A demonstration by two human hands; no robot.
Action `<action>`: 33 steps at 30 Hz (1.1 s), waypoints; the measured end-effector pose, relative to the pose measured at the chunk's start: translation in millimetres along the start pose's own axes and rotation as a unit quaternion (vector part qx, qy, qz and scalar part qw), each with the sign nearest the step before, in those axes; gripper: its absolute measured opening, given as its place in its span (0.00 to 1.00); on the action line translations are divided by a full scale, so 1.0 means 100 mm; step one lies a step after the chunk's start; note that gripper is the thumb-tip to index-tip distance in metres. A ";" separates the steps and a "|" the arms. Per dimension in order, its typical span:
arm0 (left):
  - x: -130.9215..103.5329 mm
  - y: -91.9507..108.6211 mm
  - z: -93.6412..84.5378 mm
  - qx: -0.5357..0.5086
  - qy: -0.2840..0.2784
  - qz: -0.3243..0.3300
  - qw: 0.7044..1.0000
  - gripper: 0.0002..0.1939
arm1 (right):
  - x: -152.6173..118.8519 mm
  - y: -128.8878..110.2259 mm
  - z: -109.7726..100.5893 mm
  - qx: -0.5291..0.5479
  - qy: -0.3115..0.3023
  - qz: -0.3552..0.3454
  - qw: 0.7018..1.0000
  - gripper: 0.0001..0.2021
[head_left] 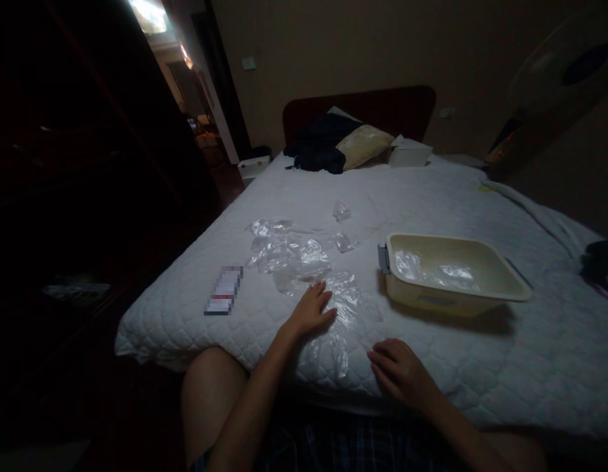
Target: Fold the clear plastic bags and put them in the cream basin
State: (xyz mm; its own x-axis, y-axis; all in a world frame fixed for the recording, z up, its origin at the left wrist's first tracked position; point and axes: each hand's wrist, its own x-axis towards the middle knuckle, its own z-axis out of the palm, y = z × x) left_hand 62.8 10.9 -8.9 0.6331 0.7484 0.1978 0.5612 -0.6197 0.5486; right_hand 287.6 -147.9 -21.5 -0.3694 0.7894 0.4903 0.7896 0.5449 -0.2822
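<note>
Head camera: two bare hands reach over the bed's near edge; the left hand (312, 311) lies palm down, fingers slightly spread and thumb out, on a clear plastic sheet (345, 298); the right hand (401, 372) rests at the quilt's edge with its fingers together and loosely bent, and whether it holds anything I cannot tell; the sheet lies between the hands and runs toward the person. Just beyond the left hand is one larger heap of crumpled clear plastic (288, 252), its separate pieces too tangled to count; two small plastic pieces (341, 211) lie past it. One cream bin (454, 302) stands to the right, with shiny plastic inside; one pixelated flat object (225, 292) lies to the left. Beneath all this is one white quilted bedspread (481, 367); at the far end are one beige pillow (363, 145), dark cloth (316, 157) and one white box (410, 155), before a dark red headboard (382, 105); the room is dim, with two wall plates (248, 63), one fan (569, 72) at right and a lit doorway (195, 98) at left.
</note>
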 end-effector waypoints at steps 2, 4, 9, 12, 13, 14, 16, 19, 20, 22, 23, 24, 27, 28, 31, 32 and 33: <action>0.01 -0.02 0.01 -0.057 0.020 -0.025 0.998 0.24 | 0.02 -0.01 -0.03 0.020 -0.010 0.017 1.000 0.12; 0.04 -0.03 0.01 -0.141 0.043 -0.073 0.986 0.21 | 0.02 -0.01 -0.05 0.048 -0.017 0.046 0.998 0.11; 0.08 -0.04 -0.12 -0.354 0.095 -0.190 0.911 0.16 | 0.05 0.03 -0.04 0.124 -0.014 0.182 0.975 0.10; 0.11 -0.10 -0.24 -0.443 0.134 -0.206 0.862 0.15 | 0.13 0.04 -0.06 0.166 -0.028 0.256 0.952 0.12; 0.12 -0.13 -0.28 -0.455 0.144 -0.209 0.854 0.15 | 0.16 0.04 -0.08 0.184 -0.033 0.269 0.945 0.13; 0.13 -0.17 -0.32 -0.457 0.152 -0.213 0.850 0.14 | 0.20 0.04 -0.10 0.202 -0.034 0.279 0.938 0.13; 0.14 -0.24 -0.36 -0.433 0.165 -0.221 0.858 0.13 | 0.28 0.07 -0.13 0.231 -0.023 0.297 0.926 0.14; 0.13 -0.30 -0.39 -0.294 0.224 -0.205 0.906 0.11 | 0.39 0.15 -0.13 0.228 0.036 0.323 0.918 0.13; 0.13 -0.30 -0.39 -0.220 0.240 -0.187 0.927 0.10 | 0.43 0.18 -0.11 0.216 0.059 0.329 0.917 0.13; 0.11 -0.29 -0.38 -0.072 0.233 -0.127 0.962 0.09 | 0.51 0.25 -0.05 0.190 0.105 0.335 0.917 0.13; 0.11 -0.29 -0.38 -0.012 0.211 -0.092 0.973 0.10 | 0.54 0.28 -0.01 0.179 0.123 0.334 0.917 0.13; 0.12 -0.30 -0.37 0.033 0.182 -0.057 0.981 0.11 | 0.57 0.31 0.03 0.170 0.136 0.331 0.918 0.13; 0.18 -0.41 -0.32 0.098 0.123 0.005 0.988 0.17 | 0.61 0.38 0.13 0.147 0.143 0.325 0.923 0.12; 0.20 -0.46 -0.31 0.106 0.117 0.004 0.988 0.17 | 0.61 0.40 0.16 0.139 0.141 0.324 0.925 0.12; 0.31 -0.65 -0.28 0.104 0.114 -0.029 0.988 0.18 | 0.58 0.44 0.21 0.126 0.141 0.325 0.926 0.12; 0.34 -0.70 -0.28 0.098 0.119 -0.038 0.987 0.18 | 0.57 0.45 0.22 0.128 0.143 0.327 0.925 0.12; 0.38 -0.75 -0.29 0.093 0.126 -0.045 0.987 0.18 | 0.56 0.46 0.23 0.133 0.145 0.332 0.923 0.12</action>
State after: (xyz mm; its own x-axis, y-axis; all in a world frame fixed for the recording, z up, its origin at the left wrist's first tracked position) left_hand 29.3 92.8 -19.5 0.4369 0.8225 0.3641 0.7114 -0.5637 0.4198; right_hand 292.1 -72.1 -26.3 0.3290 0.8861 0.3265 0.6323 0.0501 -0.7731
